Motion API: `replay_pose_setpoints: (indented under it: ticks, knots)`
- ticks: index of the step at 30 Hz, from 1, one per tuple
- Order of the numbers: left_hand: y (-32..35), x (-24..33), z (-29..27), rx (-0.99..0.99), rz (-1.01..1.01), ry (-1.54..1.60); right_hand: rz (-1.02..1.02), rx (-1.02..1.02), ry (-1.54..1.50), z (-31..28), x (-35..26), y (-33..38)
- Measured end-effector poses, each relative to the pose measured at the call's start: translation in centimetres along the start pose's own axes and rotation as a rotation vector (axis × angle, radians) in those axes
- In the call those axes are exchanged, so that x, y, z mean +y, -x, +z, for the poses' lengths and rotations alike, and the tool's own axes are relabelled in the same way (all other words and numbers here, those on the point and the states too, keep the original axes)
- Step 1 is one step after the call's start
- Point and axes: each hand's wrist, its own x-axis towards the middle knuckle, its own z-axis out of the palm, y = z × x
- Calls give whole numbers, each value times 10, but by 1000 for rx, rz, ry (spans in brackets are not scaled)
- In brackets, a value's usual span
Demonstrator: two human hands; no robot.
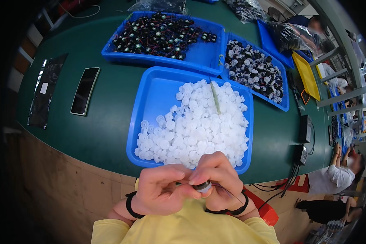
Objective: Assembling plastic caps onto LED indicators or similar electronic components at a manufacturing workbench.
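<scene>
Close to my chest, both hands pinch one small round part (203, 186) with a dark body and a pale rim. Thin wires trail from it past the right wrist. My left hand (162, 190) has thumb and fingertips closed on its left side. On the other side, my right hand (218, 179) grips it between thumb and curled fingers, which hide some of it. Just beyond the hands stands a blue tray (149, 83) with a heap of small white plastic caps (199, 128). A slim greenish stick (215, 97) lies on the heap.
Behind it, one blue tray (209, 57) holds dark wired parts (158, 34); another holds mixed black-and-white parts (256, 71). A phone (85, 91) and black plastic bag (47, 91) lie left. Right are a yellow tray (306, 75), black boxes (306, 129) with cables, and other people.
</scene>
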Motion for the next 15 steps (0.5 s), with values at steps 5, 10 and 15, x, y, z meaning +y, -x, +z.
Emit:
replay_pose_setpoints:
  ticks: [5,10,15]
  knots:
    - [0,1,-1,-41,-26,-73,33,116,12,6,-3,3]
    - [-18,3,-9,3,-632,636,-82,67,388,-5,-7,-4]
    - [-17,-5,-22,-107,-739,773,-227,-106,599,-18,-13,-16]
